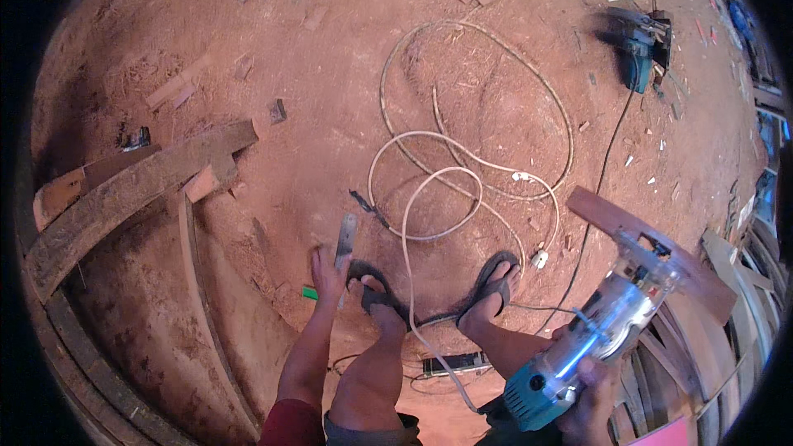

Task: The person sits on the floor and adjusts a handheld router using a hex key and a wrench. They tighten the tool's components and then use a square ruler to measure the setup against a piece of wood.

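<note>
My right hand [593,396] is wrapped round the silver body of a trim router [599,330] with a teal motor cap. The router is tilted, and a long reddish-brown wooden board [702,277] is attached at its base end. Lower on the left, my left hand [327,274] is closed on a flat, pale metal strip [346,235], beside my left foot. A small green piece [310,292] shows next to my left wrist; what it belongs to is hidden.
A pale cable [570,132] lies in loops ahead of my sandalled feet, with a white plug [539,259] near my right foot. Another teal power tool [640,49] rests at the far right. Curved timbers [149,182] stand on the left; boards [743,314] are stacked on the right.
</note>
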Motion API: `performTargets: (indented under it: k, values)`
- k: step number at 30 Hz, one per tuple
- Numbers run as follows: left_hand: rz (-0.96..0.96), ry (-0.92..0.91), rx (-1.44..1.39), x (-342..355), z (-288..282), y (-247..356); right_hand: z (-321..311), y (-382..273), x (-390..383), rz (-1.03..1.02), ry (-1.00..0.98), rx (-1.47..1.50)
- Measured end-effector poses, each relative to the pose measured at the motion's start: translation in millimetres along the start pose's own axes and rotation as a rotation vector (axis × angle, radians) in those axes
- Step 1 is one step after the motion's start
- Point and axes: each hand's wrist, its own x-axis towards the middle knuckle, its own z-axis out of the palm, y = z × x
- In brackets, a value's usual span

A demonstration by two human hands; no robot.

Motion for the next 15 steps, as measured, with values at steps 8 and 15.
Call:
performTargets:
  k: [8, 15]
  values:
    - [-0.065, -0.151, -0.003, 27.1, 13.6, 4.0, 9.0, 9.9, -39.0, 0.274, 0.039, -0.093]
    - [0.026, -0.07, 0.017, 1.5, -64.7, 33.6, -17.1, 37.1, -57.1, 0.278, -0.018, -0.085]
